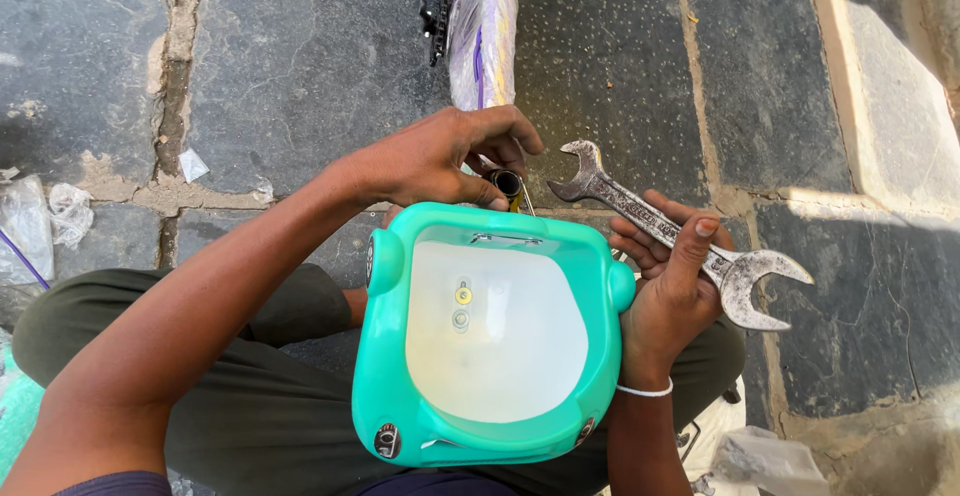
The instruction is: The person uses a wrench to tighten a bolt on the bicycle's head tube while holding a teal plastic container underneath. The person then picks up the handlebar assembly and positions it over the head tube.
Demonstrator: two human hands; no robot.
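Note:
A teal plastic basket (385, 376) with a white inside and two small bolts in its floor rests on my lap. My left hand (440, 156) reaches past its far rim and pinches a small dark round tube end (508, 182) just behind the basket. At the basket's right side, my right hand (672, 276) holds a worn double-ended open spanner (650, 221) by its shank, laid diagonally, one jaw up left and the other down right.
The ground is grey stone slabs with cracked mortar joints. A plastic-wrapped bicycle part with a chain (470, 16) lies at the top centre. Crumpled clear plastic (40, 216) sits at the left, another piece (760, 456) at the lower right.

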